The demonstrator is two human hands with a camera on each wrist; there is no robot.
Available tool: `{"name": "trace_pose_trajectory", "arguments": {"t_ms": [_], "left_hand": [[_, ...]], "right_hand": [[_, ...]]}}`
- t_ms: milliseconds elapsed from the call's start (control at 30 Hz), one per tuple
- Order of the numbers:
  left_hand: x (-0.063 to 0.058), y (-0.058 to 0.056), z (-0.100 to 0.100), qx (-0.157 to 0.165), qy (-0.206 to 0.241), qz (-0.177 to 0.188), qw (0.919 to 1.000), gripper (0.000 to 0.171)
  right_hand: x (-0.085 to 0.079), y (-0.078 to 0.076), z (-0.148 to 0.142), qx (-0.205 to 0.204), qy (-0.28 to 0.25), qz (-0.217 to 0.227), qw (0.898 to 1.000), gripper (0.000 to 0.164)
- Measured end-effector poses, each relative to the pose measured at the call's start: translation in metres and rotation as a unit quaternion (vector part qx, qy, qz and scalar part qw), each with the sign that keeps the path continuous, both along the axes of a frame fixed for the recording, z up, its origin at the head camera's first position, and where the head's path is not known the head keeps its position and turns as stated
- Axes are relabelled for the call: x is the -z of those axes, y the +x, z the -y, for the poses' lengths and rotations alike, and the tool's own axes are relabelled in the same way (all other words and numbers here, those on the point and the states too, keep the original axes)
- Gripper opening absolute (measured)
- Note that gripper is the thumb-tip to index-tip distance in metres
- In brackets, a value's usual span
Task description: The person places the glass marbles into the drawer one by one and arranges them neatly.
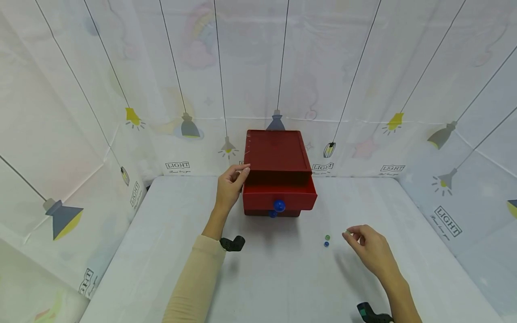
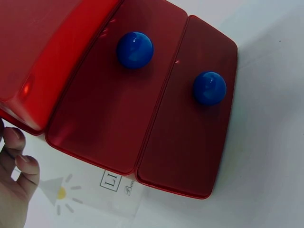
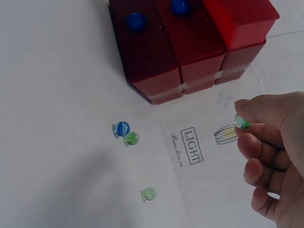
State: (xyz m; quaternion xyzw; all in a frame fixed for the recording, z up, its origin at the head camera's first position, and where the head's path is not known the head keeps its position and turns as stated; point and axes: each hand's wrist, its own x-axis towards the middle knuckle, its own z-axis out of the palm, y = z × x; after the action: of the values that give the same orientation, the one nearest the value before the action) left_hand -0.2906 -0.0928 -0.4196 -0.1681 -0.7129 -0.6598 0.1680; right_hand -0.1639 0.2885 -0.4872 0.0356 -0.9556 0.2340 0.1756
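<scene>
Green-tinted round glass marble [image 3: 242,122], pinched by the right hand [image 1: 370,250] above the white table [image 1: 282,282], appears in transfer, next likely requiring release into the extended red plastic drawer [image 1: 258,201] beside the left hand [image 1: 228,190], whose grip is indeterminable.

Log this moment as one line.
Left hand: touching red cabinet; right hand: pinching green marble; top drawer: open; table: blue marble, two green marbles

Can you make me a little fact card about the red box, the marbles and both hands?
Box: red box, three drawers
Top drawer: pulled out
Lower two drawers: shut, with blue knobs
Left hand: at the box's left front edge
Right hand: pinching a greenish marble
Other marbles: blue marble, green marble, pale green marble, all on the white table
</scene>
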Motion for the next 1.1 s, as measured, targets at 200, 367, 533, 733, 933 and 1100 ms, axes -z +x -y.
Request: {"name": "trace_pose_trajectory", "arguments": {"t_ms": [200, 367, 533, 733, 933, 1100], "left_hand": [[0.000, 0.000, -0.001, -0.001, 0.001, 0.000, 1.0000, 0.025], [0.000, -0.001, -0.001, 0.002, 0.007, -0.001, 1.0000, 0.024], [0.001, -0.001, -0.002, 0.003, 0.006, -0.001, 1.0000, 0.025], [0.001, -0.001, -0.002, 0.004, 0.006, -0.001, 1.0000, 0.025], [0.001, -0.001, -0.001, -0.001, 0.011, 0.004, 0.9999, 0.025], [0.002, -0.001, -0.001, 0.002, 0.013, 0.007, 0.9999, 0.025]], "right_hand": [[-0.006, 0.001, 0.004, -0.003, -0.002, -0.001, 1.000, 0.021], [-0.010, -0.002, 0.006, -0.011, 0.000, -0.016, 1.000, 0.019], [-0.015, -0.004, 0.009, -0.019, 0.003, -0.039, 0.999, 0.018], [-0.021, -0.005, 0.015, -0.023, -0.007, -0.061, 0.998, 0.017], [-0.027, -0.006, 0.022, -0.034, -0.016, -0.080, 0.996, 0.018], [-0.036, -0.009, 0.030, -0.041, -0.020, -0.098, 0.994, 0.018]]}}
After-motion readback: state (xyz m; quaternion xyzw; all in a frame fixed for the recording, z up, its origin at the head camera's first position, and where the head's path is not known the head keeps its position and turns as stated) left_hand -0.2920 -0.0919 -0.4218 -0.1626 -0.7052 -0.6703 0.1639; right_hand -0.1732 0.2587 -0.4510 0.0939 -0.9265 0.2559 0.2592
